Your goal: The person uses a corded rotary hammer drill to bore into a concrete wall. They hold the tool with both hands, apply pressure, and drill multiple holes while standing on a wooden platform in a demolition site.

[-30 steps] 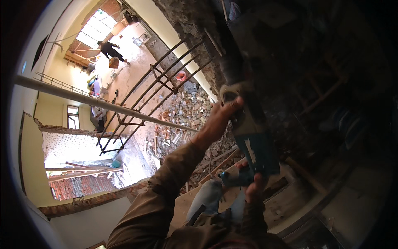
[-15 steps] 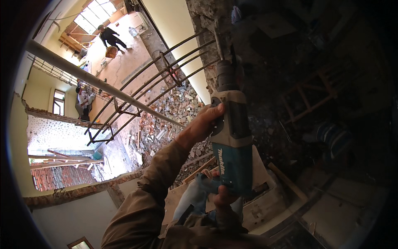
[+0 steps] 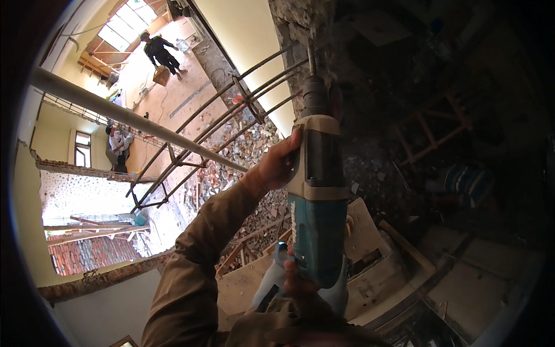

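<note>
A teal and grey rotary hammer drill (image 3: 317,191) points upward with its bit near a rough concrete column (image 3: 298,23). My left hand (image 3: 278,165) wraps the grey front of the drill's body. My right hand (image 3: 300,283) grips the rear handle at the bottom, partly hidden behind the tool. Both forearms wear brown sleeves.
Bent steel reinforcing bars (image 3: 231,110) run from the column across a rubble-strewn floor (image 3: 248,156). A grey pipe (image 3: 115,113) crosses on the left. A person in dark clothes (image 3: 162,52) stands far off; another figure (image 3: 118,147) is by the pipe. Wooden boards (image 3: 370,272) lie below.
The drill has swung from a leftward tilt to nearly vertical and moved toward the frame's middle. Both hands have kept their hold on it.
</note>
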A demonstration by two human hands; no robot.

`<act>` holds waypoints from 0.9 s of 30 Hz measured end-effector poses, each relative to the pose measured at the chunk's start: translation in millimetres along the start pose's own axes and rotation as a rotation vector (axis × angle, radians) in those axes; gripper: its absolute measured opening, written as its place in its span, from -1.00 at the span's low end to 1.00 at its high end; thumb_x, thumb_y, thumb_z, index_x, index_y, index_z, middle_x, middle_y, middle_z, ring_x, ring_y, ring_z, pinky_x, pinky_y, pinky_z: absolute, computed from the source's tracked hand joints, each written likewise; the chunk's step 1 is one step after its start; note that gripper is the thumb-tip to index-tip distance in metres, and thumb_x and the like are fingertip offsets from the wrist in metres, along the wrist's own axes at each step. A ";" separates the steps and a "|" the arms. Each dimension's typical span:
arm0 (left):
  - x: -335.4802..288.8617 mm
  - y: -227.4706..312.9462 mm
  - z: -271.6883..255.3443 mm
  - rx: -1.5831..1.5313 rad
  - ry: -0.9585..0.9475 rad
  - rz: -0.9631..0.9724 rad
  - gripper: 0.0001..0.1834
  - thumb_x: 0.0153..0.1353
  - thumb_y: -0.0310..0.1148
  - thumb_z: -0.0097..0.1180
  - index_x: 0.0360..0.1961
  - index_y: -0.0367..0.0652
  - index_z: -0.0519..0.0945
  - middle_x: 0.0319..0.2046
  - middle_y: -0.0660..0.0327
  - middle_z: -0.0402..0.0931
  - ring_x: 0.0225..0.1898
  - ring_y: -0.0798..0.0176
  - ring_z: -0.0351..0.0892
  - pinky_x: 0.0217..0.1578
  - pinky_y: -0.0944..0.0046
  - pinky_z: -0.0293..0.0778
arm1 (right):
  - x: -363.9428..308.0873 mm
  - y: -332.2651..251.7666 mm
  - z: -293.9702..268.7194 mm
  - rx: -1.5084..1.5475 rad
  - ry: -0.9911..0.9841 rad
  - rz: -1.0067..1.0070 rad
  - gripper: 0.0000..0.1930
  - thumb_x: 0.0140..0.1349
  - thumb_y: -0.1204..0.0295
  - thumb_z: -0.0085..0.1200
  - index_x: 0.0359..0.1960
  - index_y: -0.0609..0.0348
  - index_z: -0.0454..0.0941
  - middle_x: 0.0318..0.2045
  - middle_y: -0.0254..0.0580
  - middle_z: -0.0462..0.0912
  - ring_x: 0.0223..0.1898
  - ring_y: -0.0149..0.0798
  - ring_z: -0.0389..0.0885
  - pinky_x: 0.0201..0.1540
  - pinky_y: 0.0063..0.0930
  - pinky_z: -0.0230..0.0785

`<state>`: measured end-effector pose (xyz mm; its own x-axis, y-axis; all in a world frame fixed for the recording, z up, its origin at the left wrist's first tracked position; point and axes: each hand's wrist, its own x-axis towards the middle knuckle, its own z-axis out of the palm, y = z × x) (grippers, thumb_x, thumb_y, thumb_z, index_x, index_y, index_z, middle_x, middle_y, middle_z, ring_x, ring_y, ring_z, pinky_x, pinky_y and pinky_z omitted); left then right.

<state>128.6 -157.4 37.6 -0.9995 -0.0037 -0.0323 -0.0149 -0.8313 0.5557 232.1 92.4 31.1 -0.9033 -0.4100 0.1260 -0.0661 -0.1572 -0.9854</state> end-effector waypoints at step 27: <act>28.4 -27.5 58.7 0.153 0.374 0.138 -0.25 0.36 0.16 0.07 0.32 -0.23 0.34 0.11 0.07 0.54 0.07 0.15 0.61 0.20 0.15 0.48 | 53.9 -22.3 -58.8 0.197 0.038 0.141 -0.42 0.22 0.12 0.28 0.06 0.35 0.42 -0.27 -0.05 0.66 -0.25 -0.19 0.68 -0.17 -0.27 0.57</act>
<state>98.9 -102.1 70.2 -0.9133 -0.3345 -0.2326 0.0865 -0.7171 0.6916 159.9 126.6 53.1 -0.9133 -0.4068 -0.0195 0.1424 -0.2741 -0.9511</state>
